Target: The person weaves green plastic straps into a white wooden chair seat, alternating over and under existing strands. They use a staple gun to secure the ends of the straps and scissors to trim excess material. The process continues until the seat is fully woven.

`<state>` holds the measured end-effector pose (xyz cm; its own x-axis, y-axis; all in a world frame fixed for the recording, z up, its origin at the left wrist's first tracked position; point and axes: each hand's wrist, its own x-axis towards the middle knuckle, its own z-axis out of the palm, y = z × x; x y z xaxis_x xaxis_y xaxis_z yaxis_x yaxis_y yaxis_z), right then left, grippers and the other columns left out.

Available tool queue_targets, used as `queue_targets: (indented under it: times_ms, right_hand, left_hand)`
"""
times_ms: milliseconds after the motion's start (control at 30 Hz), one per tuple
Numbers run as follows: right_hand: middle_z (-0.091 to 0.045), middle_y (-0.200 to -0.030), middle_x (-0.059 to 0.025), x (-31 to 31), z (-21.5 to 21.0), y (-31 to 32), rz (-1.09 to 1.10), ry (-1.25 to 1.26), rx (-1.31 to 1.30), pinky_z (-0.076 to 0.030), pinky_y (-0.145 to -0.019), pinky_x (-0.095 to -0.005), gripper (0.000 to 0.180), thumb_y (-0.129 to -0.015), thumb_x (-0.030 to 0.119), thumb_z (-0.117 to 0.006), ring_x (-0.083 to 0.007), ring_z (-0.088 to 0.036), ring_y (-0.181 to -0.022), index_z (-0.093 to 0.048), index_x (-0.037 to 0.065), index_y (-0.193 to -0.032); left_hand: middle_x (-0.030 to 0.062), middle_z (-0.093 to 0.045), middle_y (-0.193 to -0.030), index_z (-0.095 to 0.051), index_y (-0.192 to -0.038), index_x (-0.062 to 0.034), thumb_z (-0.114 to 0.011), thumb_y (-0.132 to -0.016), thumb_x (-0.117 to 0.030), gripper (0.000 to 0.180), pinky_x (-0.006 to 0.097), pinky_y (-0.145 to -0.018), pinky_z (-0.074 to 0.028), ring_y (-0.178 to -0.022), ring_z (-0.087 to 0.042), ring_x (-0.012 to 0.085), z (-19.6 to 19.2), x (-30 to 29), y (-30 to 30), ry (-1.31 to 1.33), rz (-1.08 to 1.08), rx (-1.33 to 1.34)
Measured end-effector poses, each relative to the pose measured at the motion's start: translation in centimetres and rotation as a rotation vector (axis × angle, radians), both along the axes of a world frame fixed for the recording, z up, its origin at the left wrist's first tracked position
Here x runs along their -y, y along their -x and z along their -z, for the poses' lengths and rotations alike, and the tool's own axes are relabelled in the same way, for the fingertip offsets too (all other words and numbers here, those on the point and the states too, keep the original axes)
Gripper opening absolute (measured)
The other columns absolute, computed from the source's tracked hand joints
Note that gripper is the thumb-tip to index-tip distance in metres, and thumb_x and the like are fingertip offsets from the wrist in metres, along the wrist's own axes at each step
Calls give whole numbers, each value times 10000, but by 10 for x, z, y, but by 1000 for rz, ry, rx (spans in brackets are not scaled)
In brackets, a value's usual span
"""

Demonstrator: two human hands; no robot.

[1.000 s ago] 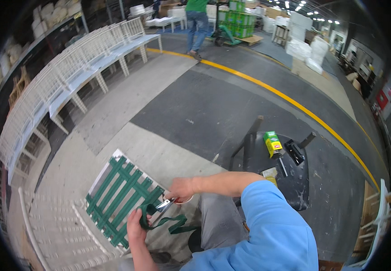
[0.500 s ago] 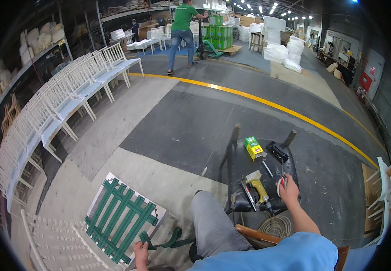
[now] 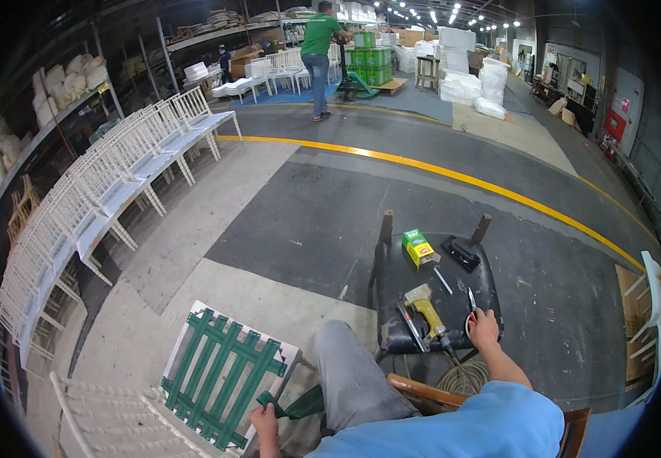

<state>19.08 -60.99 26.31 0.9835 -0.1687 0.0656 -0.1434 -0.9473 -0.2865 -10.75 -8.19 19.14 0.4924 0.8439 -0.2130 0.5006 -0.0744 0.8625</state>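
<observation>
My left hand [image 3: 265, 421] pinches the end of a dark green webbing strap [image 3: 300, 404], which trails right toward my knee. Just left of it is a white chair seat [image 3: 288, 359] with green straps [image 3: 231, 374] crossing it in a lattice. Closed around the red handle of a pair of scissors [image 3: 471, 301], my right hand [image 3: 484, 328] is at the right edge of a black padded seat [image 3: 452, 286]. The blades point away from me. On this seat lie a yellow staple gun [image 3: 427, 311], a strip of staples [image 3: 443, 281], a green and yellow box [image 3: 419, 248] and a black stapler-like tool [image 3: 461, 253].
White chairs [image 3: 109, 183] stand in a long row at left. A coiled hose [image 3: 464, 377] lies beneath the black seat. Two legs [image 3: 481, 227] jut up at that seat's far edge. Farther off, a person in green [image 3: 319, 57] handles a pallet jack [image 3: 356, 85] with green boxes.
The view has shifted slightly, moving the strapped seat right in the picture. The scissors' blades show more clearly beside my right hand. The far person has stepped closer to the pallet jack.
</observation>
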Motion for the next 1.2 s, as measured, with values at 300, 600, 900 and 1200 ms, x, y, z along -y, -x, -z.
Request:
queue_targets:
  times_ms: [300, 600, 900, 1200]
  right_hand:
    - [-583, -1207, -213, -11, -64, 10, -38, -59, -9, -518, -951, -485, 483, -857, 189, -762, -425, -616, -1100, -624, 71, -1305]
    - [-701, -1077, -163, -134, -99, -10, -487, -492, 277, -554, -834, -435, 304, -873, 180, -748, -351, -693, -954, -712, 58, -1149]
    - [-728, -1154, -130, -392, -77, 157, -1452, -979, -693, -513, -951, -390, 533, -896, 315, -791, -206, -669, -1086, -638, 13, -1307]
    - [-747, -904, -60, -387, -20, 196, -1355, -526, -1527, -541, -805, -315, 171, -962, 141, -707, -138, -686, -869, -703, -23, -1014]
  left_hand:
    - [124, -599, -996, -692, -935, 60, -739, -908, -174, 239, 356, -857, -486, -945, -601, 234, -41, 17, 26, 227, 113, 36]
    - [-11, -596, -729, -595, -800, -62, -654, -1012, -150, 237, 277, -571, -516, -617, -566, 88, -101, 45, 17, 326, -31, 447]
    - [-24, -580, -789, -595, -835, -64, -666, -1007, -166, 212, 252, -603, -465, -697, -550, 77, -198, 55, 12, 355, -135, 627]
    - [99, -711, -999, -642, -1114, -28, -585, -1049, -200, 193, 354, -779, -579, -859, -702, 220, -87, 45, 63, 836, -474, 694]
